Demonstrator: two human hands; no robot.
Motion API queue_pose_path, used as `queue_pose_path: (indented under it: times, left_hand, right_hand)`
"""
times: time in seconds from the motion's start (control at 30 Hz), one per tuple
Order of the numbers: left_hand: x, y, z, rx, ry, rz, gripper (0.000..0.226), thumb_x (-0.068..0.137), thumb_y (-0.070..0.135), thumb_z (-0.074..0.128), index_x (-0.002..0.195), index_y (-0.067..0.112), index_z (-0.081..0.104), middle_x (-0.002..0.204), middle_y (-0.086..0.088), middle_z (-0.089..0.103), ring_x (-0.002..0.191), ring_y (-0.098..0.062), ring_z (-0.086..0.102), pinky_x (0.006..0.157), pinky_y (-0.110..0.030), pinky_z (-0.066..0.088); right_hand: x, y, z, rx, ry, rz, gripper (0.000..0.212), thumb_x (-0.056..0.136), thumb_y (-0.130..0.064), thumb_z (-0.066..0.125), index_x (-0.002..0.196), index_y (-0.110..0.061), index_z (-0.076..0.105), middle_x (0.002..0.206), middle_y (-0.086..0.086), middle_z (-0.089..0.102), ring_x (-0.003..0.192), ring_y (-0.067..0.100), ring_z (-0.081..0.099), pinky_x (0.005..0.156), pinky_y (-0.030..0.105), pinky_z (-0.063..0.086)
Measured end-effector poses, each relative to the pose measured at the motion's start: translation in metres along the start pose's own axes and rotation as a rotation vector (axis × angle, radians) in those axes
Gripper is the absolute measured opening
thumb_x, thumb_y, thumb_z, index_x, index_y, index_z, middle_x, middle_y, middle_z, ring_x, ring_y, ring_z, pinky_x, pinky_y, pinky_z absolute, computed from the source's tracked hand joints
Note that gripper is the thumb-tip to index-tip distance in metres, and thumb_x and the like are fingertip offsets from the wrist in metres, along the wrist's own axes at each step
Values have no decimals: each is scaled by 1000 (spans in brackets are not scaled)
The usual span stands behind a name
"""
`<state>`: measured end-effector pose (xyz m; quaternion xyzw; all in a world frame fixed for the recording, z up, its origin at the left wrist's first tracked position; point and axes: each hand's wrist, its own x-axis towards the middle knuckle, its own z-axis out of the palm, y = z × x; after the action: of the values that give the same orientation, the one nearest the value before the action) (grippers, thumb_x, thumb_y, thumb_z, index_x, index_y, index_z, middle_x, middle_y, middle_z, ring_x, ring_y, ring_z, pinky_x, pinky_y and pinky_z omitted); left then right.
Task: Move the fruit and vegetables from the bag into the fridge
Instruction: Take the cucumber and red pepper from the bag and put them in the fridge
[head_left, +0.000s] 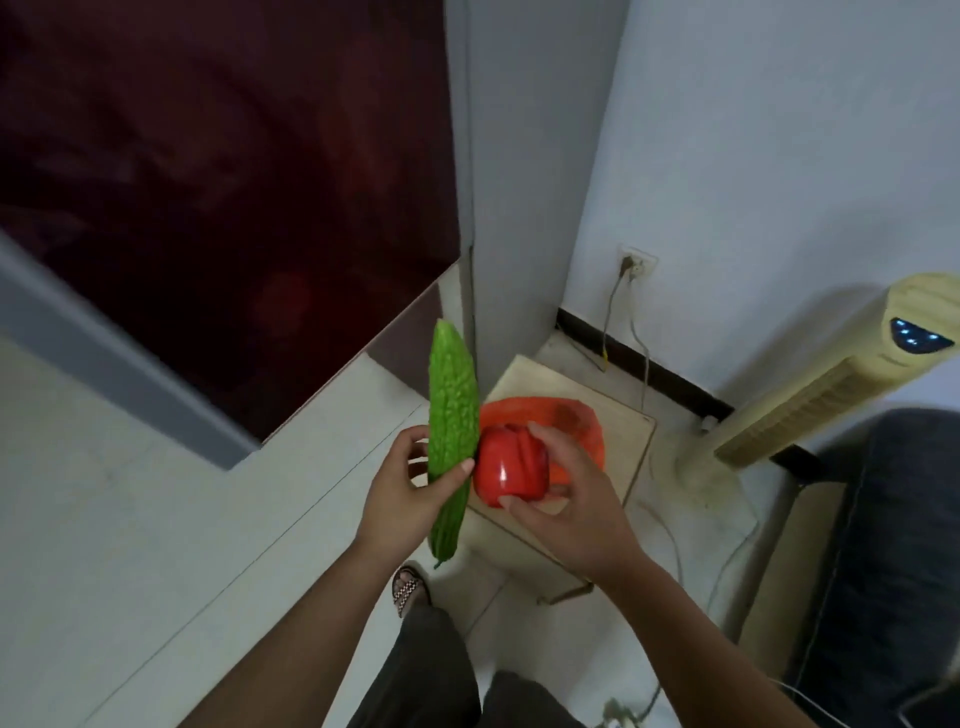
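Note:
My left hand (402, 499) grips a long bumpy green bitter gourd (451, 415) around its lower half and holds it nearly upright. Beside it, my right hand (571, 499) is closed around a shiny red bell pepper (509, 470). Both are held above a small beige stool (618, 421). An orange plastic bag (571, 415) lies flattened on the stool, partly hidden behind the pepper. The fridge (208, 182) stands at the left with its dark red glossy door shut and a grey side panel (514, 182) next to the stool.
A cream tower fan (831, 395) stands at the right, near a dark sofa (893, 545). A wall socket (636, 266) with cables hangs above the floor behind the stool. My sandalled foot (410, 590) and trousered legs are below, on pale floor tiles.

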<state>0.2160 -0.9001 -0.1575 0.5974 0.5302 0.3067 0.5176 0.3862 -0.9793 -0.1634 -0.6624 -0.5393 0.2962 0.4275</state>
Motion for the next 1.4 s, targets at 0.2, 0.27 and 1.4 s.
queue_pose_path:
  times: [0.2,0.27,1.4]
  left_hand:
    - [-64,-16,-73,-33,231,-51,41,76,30,74,112,26,54,106,13,63,96,-3,59,67,-6,46]
    - [-80,-22,-95,-46,286,-74,41,76,31,74,112,26,54,105,14,63,95,-2,59,68,-6,46]
    - [-132,-170,-560,-177,628,-268,38,78,35,72,114,33,61,103,10,68,89,-8,66,72,-24,55]
  right_hand:
    - [-10,-46,59,21,-267,-114,85,65,-36,81,135,-36,32,129,-27,36,118,-9,40,88,9,42]
    - [-12,-59,80,18,-316,-146,86,63,-34,83,133,-39,32,128,-32,33,117,-9,40,85,6,40]
    - [29,-289,510,-40,-694,-346,84,66,-35,80,129,-50,27,131,-34,30,120,-11,35,87,11,43]
